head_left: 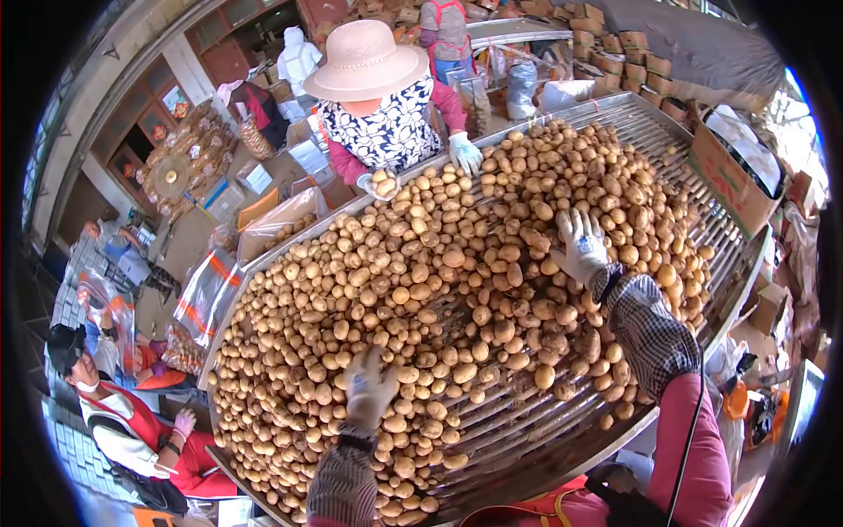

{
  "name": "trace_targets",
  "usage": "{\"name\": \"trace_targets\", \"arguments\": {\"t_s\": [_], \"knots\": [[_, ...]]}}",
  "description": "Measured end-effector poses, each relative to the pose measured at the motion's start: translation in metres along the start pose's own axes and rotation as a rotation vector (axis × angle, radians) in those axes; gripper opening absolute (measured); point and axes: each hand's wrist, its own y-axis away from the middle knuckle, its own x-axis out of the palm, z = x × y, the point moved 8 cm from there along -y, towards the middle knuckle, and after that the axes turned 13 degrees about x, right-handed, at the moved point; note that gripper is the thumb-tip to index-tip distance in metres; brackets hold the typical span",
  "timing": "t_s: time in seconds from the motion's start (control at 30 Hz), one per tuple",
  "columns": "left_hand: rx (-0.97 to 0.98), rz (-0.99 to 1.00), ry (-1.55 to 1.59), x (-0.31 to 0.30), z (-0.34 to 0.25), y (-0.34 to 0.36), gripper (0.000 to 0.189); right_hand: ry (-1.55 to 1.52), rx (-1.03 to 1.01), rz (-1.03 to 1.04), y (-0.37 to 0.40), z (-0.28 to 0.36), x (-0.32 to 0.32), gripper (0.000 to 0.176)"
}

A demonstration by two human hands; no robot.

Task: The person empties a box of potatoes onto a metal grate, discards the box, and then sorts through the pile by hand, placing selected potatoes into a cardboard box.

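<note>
Many small potatoes (351, 294) cover a slatted metal sorting table (518, 430). My left hand (371, 386), in a white glove, rests on the potatoes near the front left, slightly blurred, its fingers stretched out. Farther to the right, my right hand (581, 248), also gloved, lies with spread fingers against the heaped potatoes. Neither hand visibly grips a potato. Both forearms wear checked sleeve covers (645, 329). Bare slats show between my arms, and some potatoes there look darker and dirtier.
Across the table, a person in a wide hat (364, 66) has gloved hands at the potatoes, one holding some. A cardboard box (733, 176) stands at the table's right end. Lined boxes (281, 224) sit beyond the left rim. Another person in a red apron (167, 430) sits at left.
</note>
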Motion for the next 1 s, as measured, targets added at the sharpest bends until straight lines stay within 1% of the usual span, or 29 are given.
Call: {"name": "trace_targets", "arguments": {"t_s": [0.03, 0.07, 0.1, 0.13, 0.17, 0.23, 0.27, 0.3, 0.37, 0.43, 0.47, 0.5, 0.53, 0.57, 0.6, 0.63, 0.7, 0.73, 0.77, 0.83, 0.87, 0.9, 0.93, 0.97, 1.0], "knots": [[0.083, 0.056, 0.081, 0.033, -0.018, -0.030, 0.061, 0.043, 0.004, 0.060, -0.020, -0.001, 0.004, 0.091], [0.222, 0.085, 0.161, 0.052, -0.058, -0.056, 0.064, 0.058, 0.025, 0.220, -0.038, 0.000, 0.011, 0.097], [0.501, 0.022, -0.093, 0.072, -0.093, -0.085, 0.068, 0.077, 0.045, 0.384, -0.052, 0.001, 0.021, 0.104], [0.445, 0.105, -0.155, 0.084, -0.131, -0.106, 0.076, 0.150, -0.010, 0.403, -0.065, 0.005, 0.030, 0.113], [0.525, 0.094, -0.093, 0.110, -0.149, -0.133, 0.081, 0.216, 0.008, 0.451, -0.078, 0.012, 0.038, 0.120], [0.541, 0.095, -0.065, 0.121, -0.204, -0.181, 0.086, 0.167, 0.080, 0.537, -0.093, 0.018, 0.040, 0.124], [0.463, 0.125, -0.050, 0.141, -0.218, -0.206, 0.090, 0.231, 0.057, 0.597, -0.098, 0.024, 0.040, 0.125], [0.388, 0.156, -0.034, 0.157, -0.227, -0.226, 0.095, 0.268, 0.066, 0.606, -0.110, 0.026, 0.050, 0.120], [0.272, 0.353, 0.031, 0.161, -0.243, -0.243, 0.102, 0.349, -0.021, 0.589, -0.137, 0.027, 0.086, 0.111], [0.170, 0.538, 0.182, 0.181, -0.230, -0.258, 0.105, 0.239, -0.012, 0.698, -0.143, 0.033, 0.082, 0.104], [0.117, 0.637, 0.246, 0.191, -0.222, -0.264, 0.105, 0.157, 0.017, 0.684, -0.157, 0.024, 0.112, 0.099], [0.130, 0.625, 0.179, 0.192, -0.223, -0.266, 0.105, 0.160, 0.018, 0.687, -0.152, 0.023, 0.110, 0.099], [0.142, 0.613, 0.111, 0.192, -0.225, -0.267, 0.104, 0.140, -0.024, 0.648, -0.141, 0.026, 0.098, 0.096], [0.182, 0.551, 0.056, 0.186, -0.228, -0.267, 0.099, 0.122, -0.071, 0.599, -0.131, 0.029, 0.086, 0.093], [0.222, 0.481, 0.002, 0.177, -0.232, -0.267, 0.093, 0.252, -0.127, 0.562, -0.127, 0.030, 0.104, 0.085], [0.226, 0.465, 0.013, 0.177, -0.232, -0.267, 0.093, 0.252, -0.077, 0.543, -0.114, 0.035, 0.089, 0.078], [0.273, 0.505, -0.048, 0.180, -0.235, -0.256, 0.095, 0.222, 0.007, 0.556, -0.090, 0.043, 0.069, 0.073], [0.217, 0.571, -0.069, 0.182, -0.229, -0.246, 0.079, 0.181, 0.023, 0.563, -0.080, 0.048, 0.061, 0.071], [0.220, 0.569, -0.063, 0.180, -0.227, -0.237, 0.079, 0.106, 0.055, 0.570, -0.069, 0.049, 0.055, 0.071], [0.306, 0.565, -0.143, 0.152, -0.231, -0.210, 0.068, -0.018, 0.075, 0.668, -0.047, 0.049, 0.069, 0.071], [0.316, 0.491, -0.211, 0.162, -0.216, -0.207, 0.066, -0.130, 0.095, 0.708, -0.033, 0.049, 0.084, 0.070], [0.291, 0.554, -0.218, 0.147, -0.211, -0.191, 0.070, -0.240, 0.112, 0.752, -0.013, 0.049, 0.094, 0.069], [0.260, 0.590, -0.262, 0.143, -0.195, -0.178, 0.056, -0.260, 0.111, 0.749, 0.012, 0.055, 0.091, 0.068], [0.261, 0.602, -0.294, 0.121, -0.191, -0.156, 0.061, -0.281, 0.108, 0.745, 0.036, 0.068, 0.086, 0.067], [0.232, 0.515, -0.376, 0.149, -0.158, -0.156, 0.069, -0.271, 0.118, 0.747, 0.059, 0.078, 0.083, 0.067]]}}
